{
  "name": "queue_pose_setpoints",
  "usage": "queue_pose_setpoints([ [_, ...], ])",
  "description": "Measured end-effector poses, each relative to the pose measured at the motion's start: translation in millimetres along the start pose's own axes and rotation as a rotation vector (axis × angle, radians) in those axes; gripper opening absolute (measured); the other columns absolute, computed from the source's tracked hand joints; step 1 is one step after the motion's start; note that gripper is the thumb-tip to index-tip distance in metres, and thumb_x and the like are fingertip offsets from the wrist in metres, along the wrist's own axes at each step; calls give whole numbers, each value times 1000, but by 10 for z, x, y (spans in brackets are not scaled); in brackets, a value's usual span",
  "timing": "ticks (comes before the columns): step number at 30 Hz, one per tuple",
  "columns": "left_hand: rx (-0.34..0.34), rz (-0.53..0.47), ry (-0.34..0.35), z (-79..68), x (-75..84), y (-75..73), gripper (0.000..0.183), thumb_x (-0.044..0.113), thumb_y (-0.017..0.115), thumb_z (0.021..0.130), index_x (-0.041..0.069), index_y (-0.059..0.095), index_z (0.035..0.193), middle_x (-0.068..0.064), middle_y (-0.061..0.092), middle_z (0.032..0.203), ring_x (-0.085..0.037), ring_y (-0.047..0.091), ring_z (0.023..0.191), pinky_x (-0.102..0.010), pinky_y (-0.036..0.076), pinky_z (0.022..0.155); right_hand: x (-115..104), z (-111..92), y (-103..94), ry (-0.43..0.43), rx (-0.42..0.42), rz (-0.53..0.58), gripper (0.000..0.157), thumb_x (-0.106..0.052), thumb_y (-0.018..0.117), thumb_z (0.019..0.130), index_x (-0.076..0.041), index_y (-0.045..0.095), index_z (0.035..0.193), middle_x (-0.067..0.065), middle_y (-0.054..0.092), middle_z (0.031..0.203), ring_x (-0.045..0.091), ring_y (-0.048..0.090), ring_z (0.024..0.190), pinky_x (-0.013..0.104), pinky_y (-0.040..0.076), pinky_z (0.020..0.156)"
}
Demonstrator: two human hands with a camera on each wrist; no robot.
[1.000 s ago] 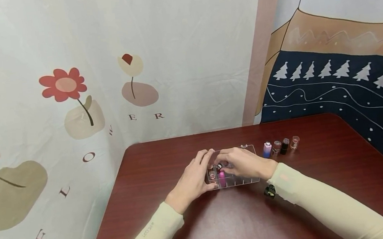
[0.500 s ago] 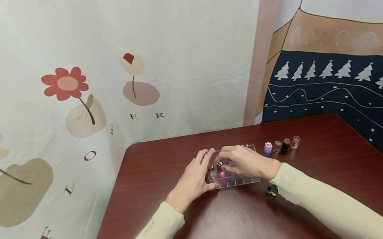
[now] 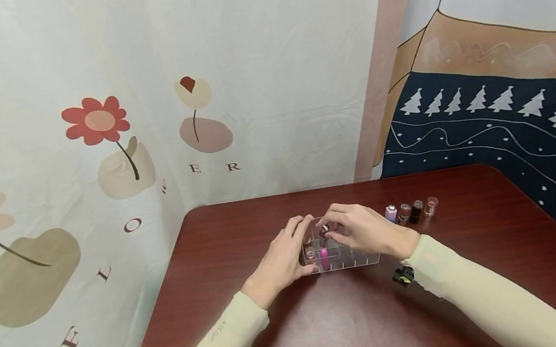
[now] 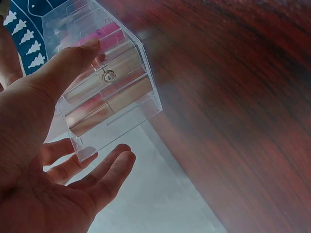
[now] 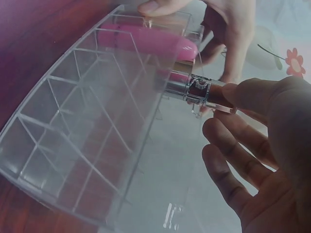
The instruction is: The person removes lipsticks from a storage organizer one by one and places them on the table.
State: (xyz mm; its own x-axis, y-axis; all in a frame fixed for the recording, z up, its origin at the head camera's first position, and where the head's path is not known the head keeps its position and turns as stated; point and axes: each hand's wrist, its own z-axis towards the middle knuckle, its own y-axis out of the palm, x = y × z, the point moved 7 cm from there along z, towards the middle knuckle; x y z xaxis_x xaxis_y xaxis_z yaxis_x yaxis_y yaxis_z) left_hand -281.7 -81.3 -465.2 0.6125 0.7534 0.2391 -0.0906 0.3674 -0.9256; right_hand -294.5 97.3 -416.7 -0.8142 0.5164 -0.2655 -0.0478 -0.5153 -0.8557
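On table (image 3: 317, 315), clear box (image 5: 104, 141). Left hand (image 3: 278, 260) grips box end, thumb one side, fingers other. Right hand (image 3: 364, 231) pinches clear-capped tube (image 5: 198, 90), thumb and fingertip on cap, other fingers loosely bent. Tube partly in box, lower end inside, just behind pink tube (image 5: 146, 41). Four tubes (image 3: 416, 212) stand near box's right end.

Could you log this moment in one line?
left hand: grips box | right hand: pinches lipstick | pink tube: in box | black tube: on table
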Motion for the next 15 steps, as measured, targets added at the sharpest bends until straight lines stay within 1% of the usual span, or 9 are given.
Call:
queue_pose_setpoints([
  [4, 6, 4, 8, -3, 16, -14, 120, 33, 112, 78, 4, 45, 174, -21, 56, 165, -46, 75, 125, -53, 65, 116, 22, -38, -72, 10, 19, -1, 26, -12, 91, 102, -13, 86, 128, -1, 82, 118, 10, 68, 76, 22, 61, 71],
  [7, 11, 14, 15, -4, 22, -14, 120, 32, 113, 77, 3, 46, 173, -21, 56, 164, -45, 75, 123, -53, 65, 115, 36, -67, -129, 17, 33, 0, 26, -12, 91, 102, -13, 85, 128, 0, 82, 118, 9, 67, 77, 21, 60, 70],
  [11, 16, 19, 18, -3, 22, -10, 120, 31, 113, 77, 2, 46, 172, -21, 57, 162, -44, 75, 123, -52, 66, 114, 62, -105, -204, 27, 56, -7, 27, -13, 92, 102, -15, 85, 128, 0, 83, 118, 7, 67, 80, 22, 61, 70],
  [15, 18, 7, 14, -10, 24, -18, 119, 30, 113, 76, 2, 47, 171, -20, 57, 162, -44, 75, 123, -53, 66, 114, 95, -154, -275, 42, 77, -20, 27, -14, 91, 102, -17, 85, 128, -1, 83, 119, 10, 69, 80, 24, 60, 70],
])
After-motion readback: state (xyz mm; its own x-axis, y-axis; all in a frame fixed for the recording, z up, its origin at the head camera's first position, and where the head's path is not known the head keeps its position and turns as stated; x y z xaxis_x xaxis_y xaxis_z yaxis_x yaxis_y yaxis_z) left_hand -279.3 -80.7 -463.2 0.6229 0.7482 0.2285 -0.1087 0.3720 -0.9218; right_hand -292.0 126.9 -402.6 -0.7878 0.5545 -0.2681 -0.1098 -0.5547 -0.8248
